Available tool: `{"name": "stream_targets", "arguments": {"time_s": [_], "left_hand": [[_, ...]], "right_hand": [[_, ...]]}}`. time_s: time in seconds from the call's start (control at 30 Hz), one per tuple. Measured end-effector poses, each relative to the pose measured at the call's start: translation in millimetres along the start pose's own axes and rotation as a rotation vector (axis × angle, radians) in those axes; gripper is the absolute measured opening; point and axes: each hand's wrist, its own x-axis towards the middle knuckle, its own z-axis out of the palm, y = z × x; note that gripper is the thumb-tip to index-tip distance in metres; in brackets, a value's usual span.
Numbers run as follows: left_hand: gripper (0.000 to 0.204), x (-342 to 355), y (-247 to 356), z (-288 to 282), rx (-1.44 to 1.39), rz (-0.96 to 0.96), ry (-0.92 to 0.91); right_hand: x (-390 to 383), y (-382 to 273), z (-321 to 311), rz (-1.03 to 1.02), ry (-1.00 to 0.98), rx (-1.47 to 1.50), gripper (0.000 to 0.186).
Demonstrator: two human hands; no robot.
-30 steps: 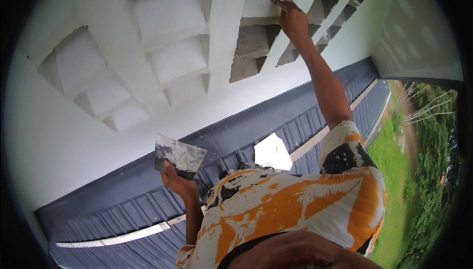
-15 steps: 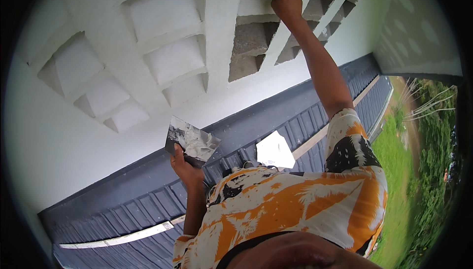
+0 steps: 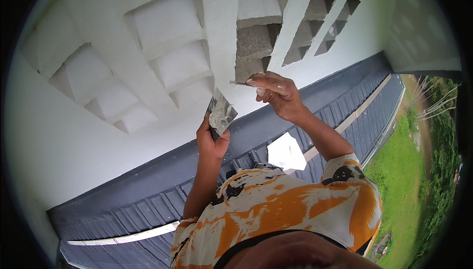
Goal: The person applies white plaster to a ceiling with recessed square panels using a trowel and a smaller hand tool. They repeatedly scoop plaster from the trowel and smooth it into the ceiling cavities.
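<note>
My left hand [image 3: 212, 143] grips a flat, dark metal plate [image 3: 230, 114] that is tilted up, with a lump of whitish putty [image 3: 218, 117] on its face. Just right of it, my right hand [image 3: 280, 94], its fingers smeared with white, is closed on a small putty knife [image 3: 239, 83]. The thin blade points left, a little above the plate and apart from it. Beyond both hands is the white wall [image 3: 224, 47] with rows of square recesses. Some recesses are coated white, such as the large recess [image 3: 170, 16]; the rough recess [image 3: 253, 41] shows grey block.
Below the wall runs a dark ribbed roof [image 3: 162, 197] with a pale wooden batten [image 3: 352, 116] across it. A white sheet [image 3: 286, 151] lies on the roof before my body. Grass [image 3: 387, 175] and trees lie beyond the roof's edge at the right.
My right hand has come down from an upper recess to beside the plate, bringing the putty knife. My left hand has moved right and up, tilting the plate more edge-on.
</note>
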Motion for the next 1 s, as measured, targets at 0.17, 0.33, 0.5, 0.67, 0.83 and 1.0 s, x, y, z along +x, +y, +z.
{"name": "stream_targets", "arguments": {"time_s": [0.17, 0.33, 0.5, 0.67, 0.83, 1.0], "left_hand": [[0.026, -3.5, 5.7, 60.7, 0.029, 0.068, -0.051], [0.030, -25.7, 47.1, 32.9, 0.082, 0.197, -0.271], [0.034, -42.6, 36.7, 44.1, 0.215, 0.374, 0.175], [0.034, -54.3, 20.1, 37.3, 0.192, 0.332, 0.225], [0.034, -66.4, 23.5, 8.2, 0.133, 0.347, 0.260], [0.034, -86.1, 33.4, -25.4, 0.108, 0.383, 0.281]], "right_hand": [[-12.3, -7.2, 11.1, -0.272, -0.123, -0.505, 0.051], [21.6, 26.8, -37.5, -0.223, 0.103, -1.058, 0.048], [133.1, 69.0, -105.8, -0.201, 0.488, -1.279, 0.034], [186.9, 95.3, -136.1, -0.117, 0.559, -1.362, 0.037], [178.5, 96.6, -129.9, 0.004, 0.523, -1.340, 0.041], [103.2, 107.4, -125.3, -0.021, 0.469, -1.287, 0.034]]}}
